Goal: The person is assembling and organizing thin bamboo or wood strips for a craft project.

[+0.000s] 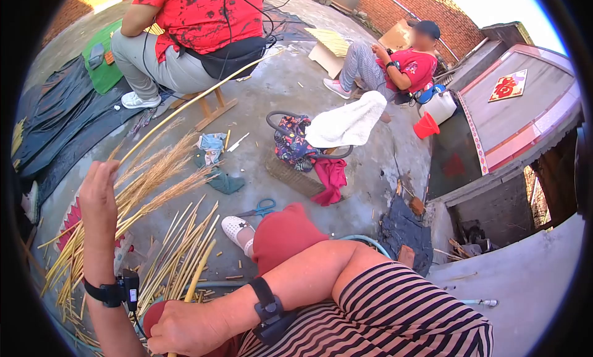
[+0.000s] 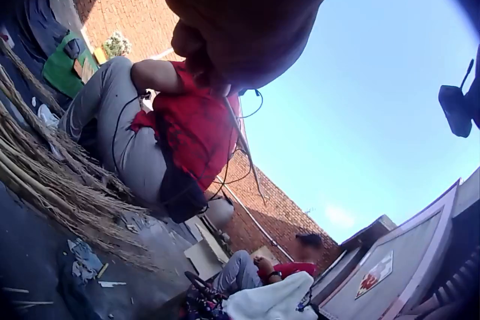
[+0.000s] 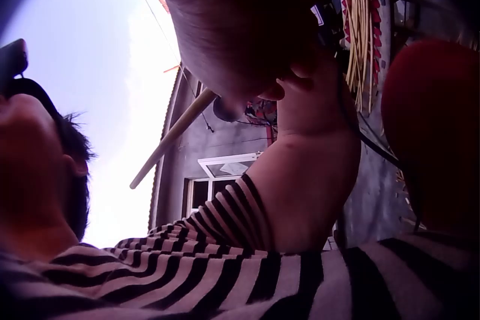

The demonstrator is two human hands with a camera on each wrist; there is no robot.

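Raised at the left of the head view, my left hand [image 1: 99,190] grips a long, thin pale stalk [image 1: 201,96] that runs up and to the right. In the left wrist view the stalk [image 2: 244,147] sticks out past the curled fingers. Low in my lap, my right hand [image 1: 188,327] is closed around a thicker yellow stalk [image 1: 197,273]; its blunt end [image 3: 169,141] shows in the right wrist view. A bundle of feathery-topped reeds [image 1: 164,175] lies beside my left hand, and a pile of bare cut stalks [image 1: 182,243] lies between the hands.
Blue-handled scissors [image 1: 264,207] lie by my shoe [image 1: 236,230]. Ahead stand a basket-like bag with a black handle [image 1: 293,144] and a white towel [image 1: 346,123]. One person in red [image 1: 201,23] sits close in front, another [image 1: 414,70] farther right, near a red bucket [image 1: 426,126].
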